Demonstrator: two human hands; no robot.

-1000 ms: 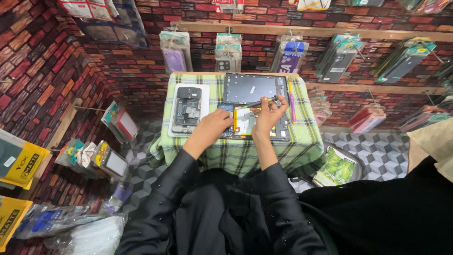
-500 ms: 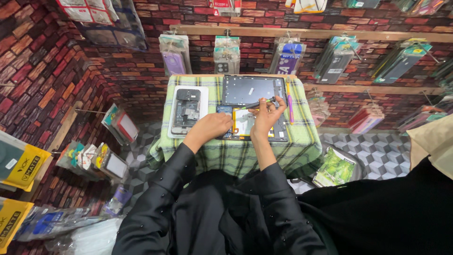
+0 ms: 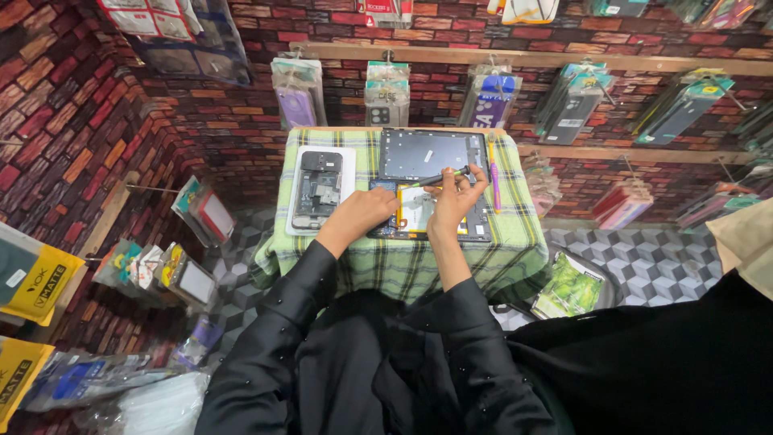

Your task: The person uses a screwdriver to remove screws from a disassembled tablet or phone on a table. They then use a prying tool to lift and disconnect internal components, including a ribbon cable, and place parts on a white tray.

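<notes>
On the left side of the small table with the green checked cloth [image 3: 403, 266] lies an opened phone [image 3: 316, 192] on a white tray. Next to it, the left hand [image 3: 364, 213] rests flat on the opened tablet [image 3: 431, 216], pressing its left edge with curled fingers. Just to the right, the right hand [image 3: 455, 201] pinches a thin green-handled tool [image 3: 439, 179] above the tablet. A pink pen [image 3: 494, 177] lies at the far right.
</notes>
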